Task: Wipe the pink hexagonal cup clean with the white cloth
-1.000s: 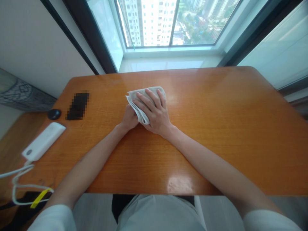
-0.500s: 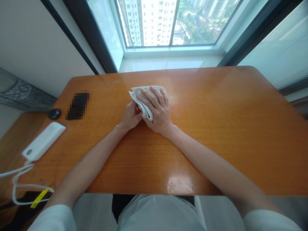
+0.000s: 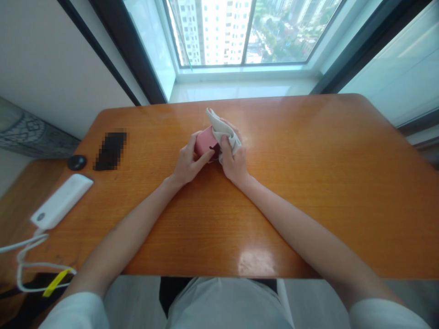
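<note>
A small pink object (image 3: pixel 205 140) with rounded sides and a dark patch on its lower right is held above the middle of the table; its exact kind does not show. My left hand (image 3: pixel 187 161) grips it from the left, fingers behind and thumb along the front. From the right, my right hand (image 3: pixel 236 160) pinches a folded white cloth (image 3: pixel 222 127) and presses it against the pink object's right side. The cloth and my fingers hide that side.
On the table (image 3: pixel 308 183) at the left lie a blurred-out dark rectangle (image 3: pixel 110 151), a black round object (image 3: pixel 77 162) and a white power bank (image 3: pixel 62 201) with a white cable (image 3: pixel 20 265). A window (image 3: pixel 240 36) is beyond the far edge.
My right hand and the cloth have shifted from over the top to the right side, and the cloth is now bunched. The pink object has come into view in my left hand.
</note>
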Demonstrator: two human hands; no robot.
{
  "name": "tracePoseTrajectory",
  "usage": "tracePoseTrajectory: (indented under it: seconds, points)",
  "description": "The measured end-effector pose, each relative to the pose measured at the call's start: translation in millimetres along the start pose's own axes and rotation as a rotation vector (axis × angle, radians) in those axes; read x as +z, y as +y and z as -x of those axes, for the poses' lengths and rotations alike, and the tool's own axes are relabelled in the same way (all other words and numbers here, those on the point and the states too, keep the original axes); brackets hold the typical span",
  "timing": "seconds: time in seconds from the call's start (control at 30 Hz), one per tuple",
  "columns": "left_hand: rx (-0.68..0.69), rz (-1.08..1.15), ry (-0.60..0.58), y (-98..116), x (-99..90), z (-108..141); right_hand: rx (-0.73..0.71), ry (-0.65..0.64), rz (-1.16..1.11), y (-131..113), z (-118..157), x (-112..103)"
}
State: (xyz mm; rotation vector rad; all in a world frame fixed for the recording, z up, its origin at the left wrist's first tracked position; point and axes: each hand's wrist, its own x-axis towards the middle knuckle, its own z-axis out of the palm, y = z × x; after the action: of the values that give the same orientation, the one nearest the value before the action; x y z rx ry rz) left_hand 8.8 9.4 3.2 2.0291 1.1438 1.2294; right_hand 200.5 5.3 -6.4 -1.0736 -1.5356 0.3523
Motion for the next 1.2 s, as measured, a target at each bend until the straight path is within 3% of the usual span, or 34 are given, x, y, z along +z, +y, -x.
tracePoseTrajectory:
  seconds: [0.17, 0.37, 0.6, 0.73, 0.87, 1.1, 1.2]
  points:
    - [-0.005, -0.014, 0.016, -4, 1.0, 1, 0.427, 0.049, -0.248, 6, -4, -3]
    - [0.020, -0.017, -0.040, -13, 0.6, 2, 0.524, 0.098, -0.323, -4, -6, -6]
    - [0.102, -0.017, -0.163, -18, 6.2, 3, 0.383, 0.118, -0.336, -5, -5, -4]
    - [0.139, -0.117, -0.208, -21, 10.3, 5, 0.153, 0.127, -0.233, 2, -4, -4]
    - [0.084, -0.227, -0.225, -28, 10.8, 5, -0.033, 0.094, -0.021, 3, -1, -7]
    - [0.047, -0.373, -0.221, -39, 15.5, 6, -0.232, -0.067, 0.402, -13, 7, -16]
    - [0.070, -0.253, -0.112, -37, 13.8, 4, -0.242, -0.118, 0.449, -17, 9, -14]
